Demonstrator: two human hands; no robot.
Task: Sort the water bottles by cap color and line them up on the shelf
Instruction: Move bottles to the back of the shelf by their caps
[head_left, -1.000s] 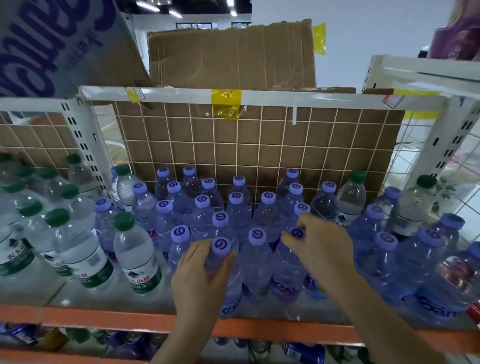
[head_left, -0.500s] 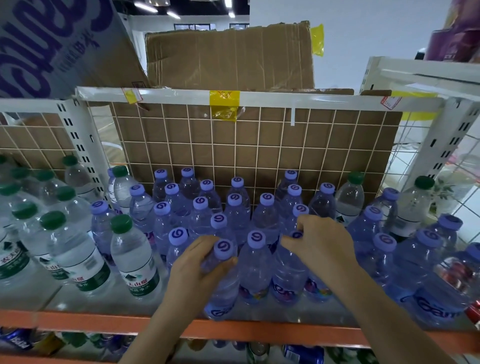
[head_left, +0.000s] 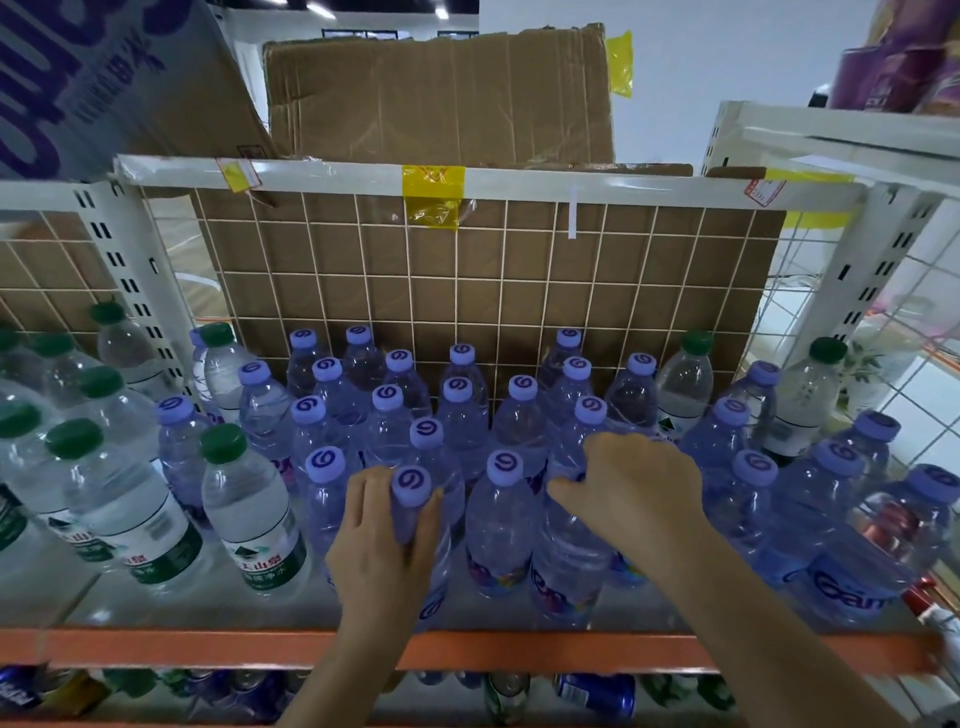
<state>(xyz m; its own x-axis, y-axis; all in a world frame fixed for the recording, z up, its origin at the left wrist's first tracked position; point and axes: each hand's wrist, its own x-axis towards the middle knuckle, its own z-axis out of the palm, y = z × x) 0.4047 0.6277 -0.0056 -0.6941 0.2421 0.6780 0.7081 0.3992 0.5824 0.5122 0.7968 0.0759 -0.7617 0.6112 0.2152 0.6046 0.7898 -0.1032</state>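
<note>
Head view: we hold a purple-capped bottle (head_left: 415, 514) at the shelf (head_left: 208, 649) front, left hand (head_left: 382, 545) wrapped round its neck, right hand (head_left: 631, 488) gripping its neighbour; several green-capped bottles (head_left: 685, 379) remain unsorted among purple rows.

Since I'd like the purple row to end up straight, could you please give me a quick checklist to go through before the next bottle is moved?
1. Left hand has a firm hold on the front purple-cap bottle: ok, fingers and thumb wrap its neck.
2. Right hand has a bottle secured: cannot tell, it covers the bottle top beneath it.
3. Held bottle upright: not ok, it leans.
4. Colours separated: not ok, a green-cap bottle stands among purple caps at the back right.
5. Green group on the left stands clear of the hands: ok.
6. Front bottles sit behind the orange shelf edge: ok.
</note>
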